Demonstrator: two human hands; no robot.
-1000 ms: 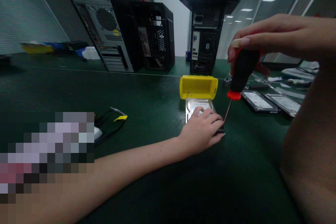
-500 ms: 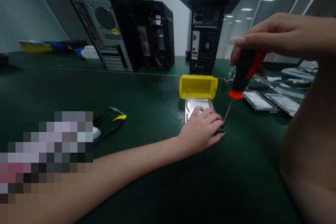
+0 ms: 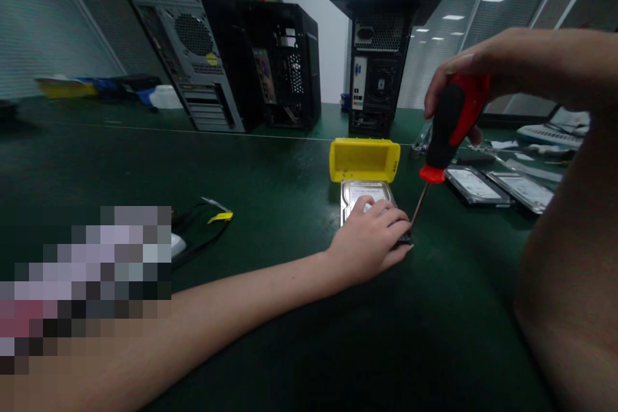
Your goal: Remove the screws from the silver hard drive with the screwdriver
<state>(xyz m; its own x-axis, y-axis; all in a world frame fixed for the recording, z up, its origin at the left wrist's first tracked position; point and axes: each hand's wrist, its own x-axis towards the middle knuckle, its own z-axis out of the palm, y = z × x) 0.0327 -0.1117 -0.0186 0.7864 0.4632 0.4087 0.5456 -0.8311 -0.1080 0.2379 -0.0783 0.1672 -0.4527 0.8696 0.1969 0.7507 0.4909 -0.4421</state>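
- The drive (image 3: 367, 190) lies on the surface (image 3: 284, 199), just in front of the yellow bin (image 3: 364, 161). The left hand (image 3: 369, 241) rests over it, fingers spread; should that pressure ease, the drive could swivel under turning force.
- The right hand (image 3: 502, 58) is curled around the screwdriver (image 3: 447, 125), whose shaft leans; off-axis force could make the tip jump out and chew a screw head.
- The tip sits by the left fingers, its seating hidden; a slip could jab them or scratch the drive.
- Anything small coming loose could roll off beside the drive, the bin standing behind it.
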